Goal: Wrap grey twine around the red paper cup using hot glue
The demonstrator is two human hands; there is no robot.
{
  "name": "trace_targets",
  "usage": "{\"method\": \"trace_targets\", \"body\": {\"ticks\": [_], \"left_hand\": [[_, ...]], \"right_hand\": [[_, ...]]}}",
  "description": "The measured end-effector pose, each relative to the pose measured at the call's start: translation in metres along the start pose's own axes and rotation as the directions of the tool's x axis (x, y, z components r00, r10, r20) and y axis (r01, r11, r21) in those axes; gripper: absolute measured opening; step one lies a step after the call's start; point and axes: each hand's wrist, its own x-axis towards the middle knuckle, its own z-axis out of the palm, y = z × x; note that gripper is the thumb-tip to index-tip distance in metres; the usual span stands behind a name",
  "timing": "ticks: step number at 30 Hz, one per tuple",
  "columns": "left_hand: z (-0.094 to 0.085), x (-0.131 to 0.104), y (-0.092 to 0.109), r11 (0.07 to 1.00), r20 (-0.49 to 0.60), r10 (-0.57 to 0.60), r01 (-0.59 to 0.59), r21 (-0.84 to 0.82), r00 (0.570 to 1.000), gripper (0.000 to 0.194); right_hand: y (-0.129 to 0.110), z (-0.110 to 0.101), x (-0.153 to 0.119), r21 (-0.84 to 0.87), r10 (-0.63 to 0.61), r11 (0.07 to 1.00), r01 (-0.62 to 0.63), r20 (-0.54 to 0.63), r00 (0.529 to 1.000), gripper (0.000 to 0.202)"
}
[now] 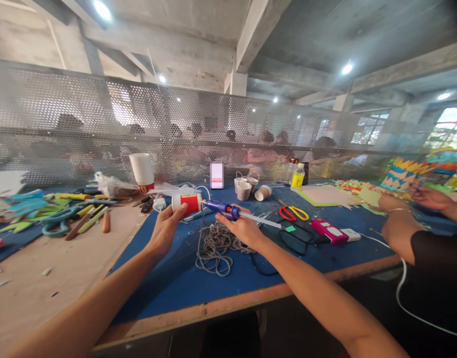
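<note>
My left hand (167, 226) is closed around a red and white paper cup (189, 203), which lies tilted on its side with its base toward the right. In my right hand (243, 226) is a blue hot glue gun (223, 208), a glue stick poking out of its back end. The gun's nozzle points left and is close to the cup's base; whether it touches I cannot tell. Beneath the gun lies a loose heap of grey cord (219, 246). Behind it stand small cord-wrapped cups (242, 189), and another cup (263, 193) lies on its side.
Red and yellow scissors (293, 213) and a magenta power strip (329, 231) with cables lie to the right. At left are a stack of paper cups (141, 171), teal scissors (59, 221) and tools. A perforated metal screen (176, 134) closes the back. A co-worker's arms (400, 223) reach in at right.
</note>
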Motion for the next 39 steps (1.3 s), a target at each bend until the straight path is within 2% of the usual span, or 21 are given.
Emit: {"method": "trace_targets", "body": {"ticks": [11,21,27,39], "left_hand": [[0.0,-0.0006,0.0021,0.999,-0.008,-0.042,0.042,0.002,0.999,0.044],[0.0015,0.0001,0.0022,1.0,-0.042,-0.004,0.004,0.017,0.999,0.042],[0.0,0.0005,0.0009,1.0,-0.015,-0.006,0.006,0.013,1.0,0.038],[-0.0013,0.0016,-0.0005,1.0,-0.034,0.002,-0.001,0.03,0.999,0.042]], "right_hand": [[-0.0011,-0.001,0.0004,-0.029,-0.006,1.0,0.007,0.007,1.0,0.037],[-0.0006,-0.001,0.0004,-0.051,-0.028,0.998,0.029,0.01,1.0,0.038],[-0.0011,-0.0014,0.0,-0.043,-0.022,0.999,0.022,0.017,1.0,0.038],[-0.0014,-0.0015,0.0,-0.096,-0.023,0.995,0.024,0.015,1.0,0.039]]}}
